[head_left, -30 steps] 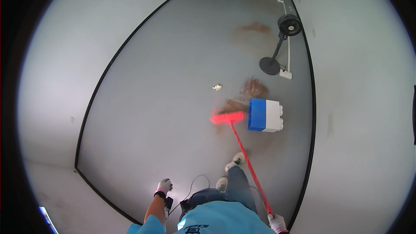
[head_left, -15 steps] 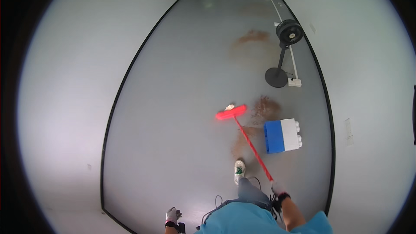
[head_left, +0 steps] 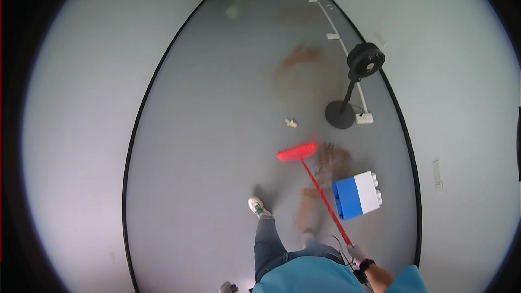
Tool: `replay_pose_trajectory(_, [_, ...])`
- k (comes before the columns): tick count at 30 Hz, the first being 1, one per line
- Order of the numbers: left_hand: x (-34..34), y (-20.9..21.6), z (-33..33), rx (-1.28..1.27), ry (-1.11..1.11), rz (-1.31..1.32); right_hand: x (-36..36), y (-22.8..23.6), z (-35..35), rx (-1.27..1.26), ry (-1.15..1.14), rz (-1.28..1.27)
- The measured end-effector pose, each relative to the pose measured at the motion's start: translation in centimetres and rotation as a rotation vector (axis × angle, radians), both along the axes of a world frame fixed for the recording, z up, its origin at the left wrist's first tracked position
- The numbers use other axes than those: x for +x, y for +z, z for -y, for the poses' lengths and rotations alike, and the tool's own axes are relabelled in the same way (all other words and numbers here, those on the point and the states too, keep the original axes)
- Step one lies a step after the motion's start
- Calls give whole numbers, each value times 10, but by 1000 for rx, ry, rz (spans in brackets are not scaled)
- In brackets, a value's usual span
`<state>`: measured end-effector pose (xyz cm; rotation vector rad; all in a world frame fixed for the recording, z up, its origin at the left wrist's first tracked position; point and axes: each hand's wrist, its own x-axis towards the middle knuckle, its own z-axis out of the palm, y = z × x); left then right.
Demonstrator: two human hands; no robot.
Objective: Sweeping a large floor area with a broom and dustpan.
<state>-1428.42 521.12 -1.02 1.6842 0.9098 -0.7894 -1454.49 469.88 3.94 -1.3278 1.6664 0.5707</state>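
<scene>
Head view: we have the broom in the right hand, fingers wrapped round the top of the red handle, grip closed on it. The left hand is mostly cut off at the lower edge; we cannot tell how wide it is or whether it holds anything.

Just changed: half a second ago the scrap sat right up against the far side of the head; now bare floor shows between them. We read that as a push that sent it loose, so the bristles have lost contact and more sweeping contact would be needed to shift it further. Scrap now lies on the floor just past the head, left of the fan, well apart from the block.

Other differences from the earlier frame: the left shoe is out front now, where another step showed nearer the middle; the left hand, in full view then, has nearly dropped out. The head is blurred, so we call it moving. Brown smear lies right beside the head, between it and the block; no clear difference there that we can make out.
</scene>
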Motion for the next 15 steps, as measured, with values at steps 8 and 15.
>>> replay_pose_trajectory(8, [232, -68, 13, -16, -37, 15, 236, -55, 92, -181, -201, 333])
replay_pose_trajectory(15, [541, 97, 178, -10, -230, 268, 380, 10, 145, -126, -321, 245])
